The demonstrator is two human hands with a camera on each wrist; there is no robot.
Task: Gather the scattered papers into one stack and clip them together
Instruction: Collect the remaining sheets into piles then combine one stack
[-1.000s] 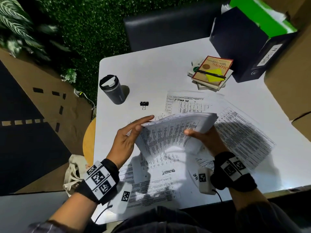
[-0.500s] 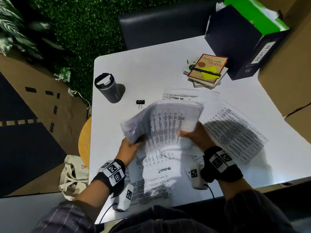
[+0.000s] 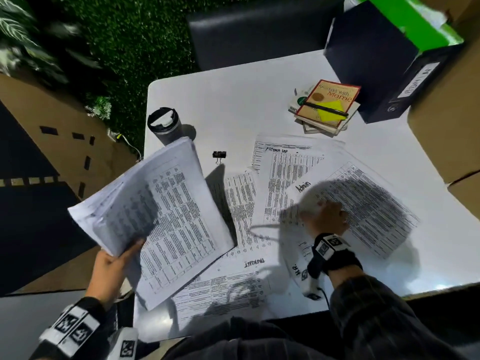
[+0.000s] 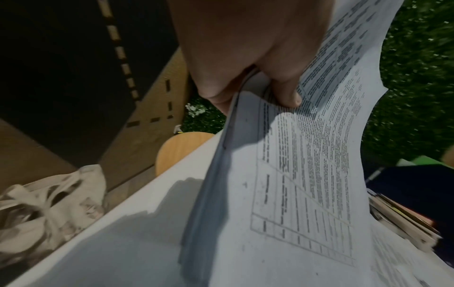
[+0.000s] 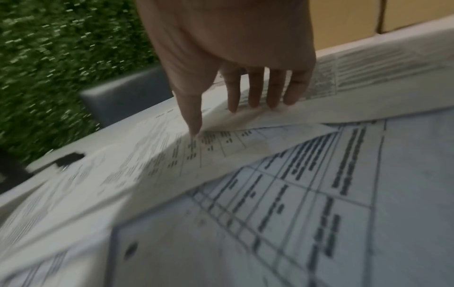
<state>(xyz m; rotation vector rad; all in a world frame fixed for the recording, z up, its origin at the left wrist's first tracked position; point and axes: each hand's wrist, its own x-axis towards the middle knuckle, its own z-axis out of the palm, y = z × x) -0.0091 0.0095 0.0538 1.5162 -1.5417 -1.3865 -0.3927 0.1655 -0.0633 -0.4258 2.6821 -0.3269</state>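
Mid-gather at the desk [image 3: 181,100]: left hand [image 3: 110,268] grips a stack [image 3: 166,216] w/ thumb clamped over its corner, raised over the desk's left edge. Right hand [image 3: 326,218], fingers [image 5: 255,91] straight & slightly apart, lifts a loose sheet's [image 3: 363,203] edge; best slide it free, square it on the stack; binder clip [image 3: 219,154] waits near the cup [image 3: 165,124]

A white table [image 3: 233,105] carries loose printed papers [image 3: 368,203] spread over its near half, a black binder clip [image 3: 219,154], a dark travel mug [image 3: 165,124], a pile of books [image 3: 324,107] and a dark binder [image 3: 376,61].
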